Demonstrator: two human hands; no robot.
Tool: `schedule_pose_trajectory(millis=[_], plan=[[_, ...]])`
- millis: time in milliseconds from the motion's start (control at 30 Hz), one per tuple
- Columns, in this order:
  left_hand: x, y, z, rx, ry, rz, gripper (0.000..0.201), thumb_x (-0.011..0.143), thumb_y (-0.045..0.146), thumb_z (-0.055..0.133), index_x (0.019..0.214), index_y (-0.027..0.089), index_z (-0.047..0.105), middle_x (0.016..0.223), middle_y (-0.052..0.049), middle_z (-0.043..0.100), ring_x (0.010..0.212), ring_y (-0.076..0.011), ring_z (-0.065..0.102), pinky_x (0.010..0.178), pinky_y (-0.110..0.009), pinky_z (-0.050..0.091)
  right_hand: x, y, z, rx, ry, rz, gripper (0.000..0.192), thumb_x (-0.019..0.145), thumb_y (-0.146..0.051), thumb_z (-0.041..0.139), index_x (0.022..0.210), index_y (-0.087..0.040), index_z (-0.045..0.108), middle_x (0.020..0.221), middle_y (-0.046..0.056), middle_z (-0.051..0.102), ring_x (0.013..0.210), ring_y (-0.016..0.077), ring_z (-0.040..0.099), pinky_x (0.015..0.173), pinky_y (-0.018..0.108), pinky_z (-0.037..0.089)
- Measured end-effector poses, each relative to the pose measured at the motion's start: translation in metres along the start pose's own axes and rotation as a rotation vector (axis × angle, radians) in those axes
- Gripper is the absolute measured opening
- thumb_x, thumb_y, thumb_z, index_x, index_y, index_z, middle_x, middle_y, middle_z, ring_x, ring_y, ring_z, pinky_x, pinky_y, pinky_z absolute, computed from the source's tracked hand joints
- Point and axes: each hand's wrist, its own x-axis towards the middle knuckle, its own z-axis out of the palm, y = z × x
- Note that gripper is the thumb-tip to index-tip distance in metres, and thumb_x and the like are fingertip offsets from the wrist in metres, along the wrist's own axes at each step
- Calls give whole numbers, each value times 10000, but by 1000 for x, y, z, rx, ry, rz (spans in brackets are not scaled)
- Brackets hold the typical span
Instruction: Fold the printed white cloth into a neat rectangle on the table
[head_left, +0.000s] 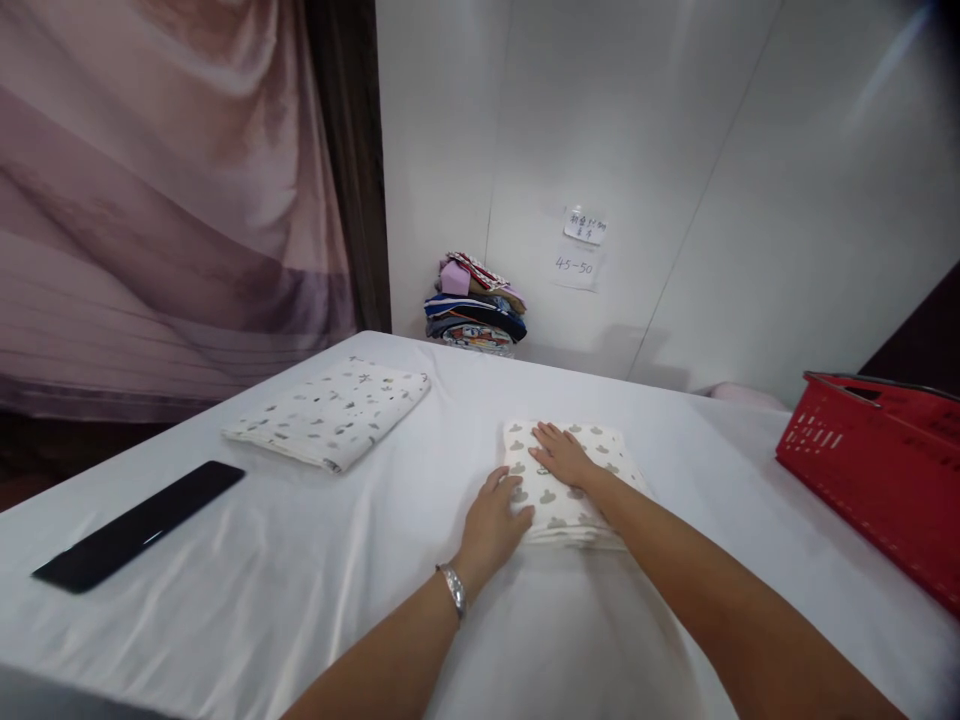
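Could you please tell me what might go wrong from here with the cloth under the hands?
The right hand lies flat on the folded cloth, so a sideways push might slide its layers out of line. The left hand is at the cloth's left edge, where a tug could rumple that side. The white tablecloth beneath shows creases and could perhaps drag along if pressed hard.

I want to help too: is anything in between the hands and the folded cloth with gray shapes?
Nothing visible is: the right hand rests on the folded cloth, and the left hand is at its left edge.
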Motion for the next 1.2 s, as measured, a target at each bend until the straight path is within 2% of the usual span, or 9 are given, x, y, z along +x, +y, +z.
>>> schedule_pose_trajectory(millis=[333, 467, 567, 733, 900, 967, 1067, 1133, 1200], plan=[[4, 3, -2, -7, 10, -35, 473, 768, 277, 559, 1233, 227, 492, 1423, -79, 351, 972, -189, 593, 842, -325, 453, 22, -9, 6, -21, -8, 16, 596, 913, -528, 238, 1414, -211, 293, 1499, 81, 222, 1385, 242, 146, 1089, 484, 114], [7, 0, -3, -54, 55, -23, 511, 729, 242, 597, 1227, 213, 486, 1359, -94, 420, 1040, -210, 559, 865, -339, 440, 20, -5, 5, 20, -15, -18, 608, 909, -547, 241, 1412, -211, 298, 1501, 91, 214, 1385, 247, 142, 1088, 480, 119], [11, -4, -3, -138, 57, -78, 535, 750, 271, 594, 1256, 186, 440, 1262, -110, 514, 1002, -208, 578, 834, -340, 458, 12, 8, -2, 31, 19, -17, 584, 911, -527, 265, 1395, -207, 332, 1497, 100, 226, 1383, 261, 147, 1080, 488, 139], [18, -12, 0, -324, -58, -182, 613, 794, 359, 584, 1333, 210, 332, 1245, -102, 552, 993, -199, 607, 818, -318, 481, -8, 51, -14, -73, 73, 205, 524, 919, -452, 297, 1358, -180, 382, 1468, 128, 292, 1368, 287, 183, 1058, 515, 169], [20, -6, 0, -507, -177, -270, 745, 776, 247, 596, 1401, 171, 198, 1093, -89, 643, 924, -173, 635, 825, -293, 491, -16, 76, -16, -101, 56, 313, 539, 919, -483, 280, 1371, -199, 355, 1468, 120, 295, 1357, 281, 216, 1047, 530, 176], [22, -2, -7, -562, -156, -269, 722, 778, 198, 573, 1401, 177, 208, 1048, -73, 657, 883, -162, 643, 802, -287, 500, -14, 76, -16, -99, 46, 323, 534, 919, -495, 262, 1360, -215, 369, 1459, 110, 316, 1348, 275, 241, 1036, 528, 198], [30, -6, -21, -560, -31, -280, 709, 766, 191, 576, 1394, 189, 245, 978, -59, 668, 825, -165, 649, 755, -289, 502, -12, 71, -13, -98, 31, 324, 517, 912, -509, 262, 1331, -244, 407, 1432, 90, 370, 1324, 259, 289, 1025, 512, 222], [37, -16, -29, -476, 41, -358, 707, 718, 178, 608, 1362, 176, 318, 938, -62, 669, 805, -177, 646, 738, -286, 493, -13, 68, -10, -101, 33, 330, 517, 912, -506, 253, 1340, -250, 390, 1436, 78, 365, 1329, 244, 277, 1032, 500, 213], [42, -26, -33, -400, 19, -427, 686, 683, 175, 625, 1323, 150, 381, 917, -72, 671, 790, -187, 642, 726, -285, 484, -15, 67, -7, -104, 43, 346, 521, 916, -495, 240, 1358, -247, 359, 1447, 72, 345, 1335, 238, 262, 1038, 495, 201]])
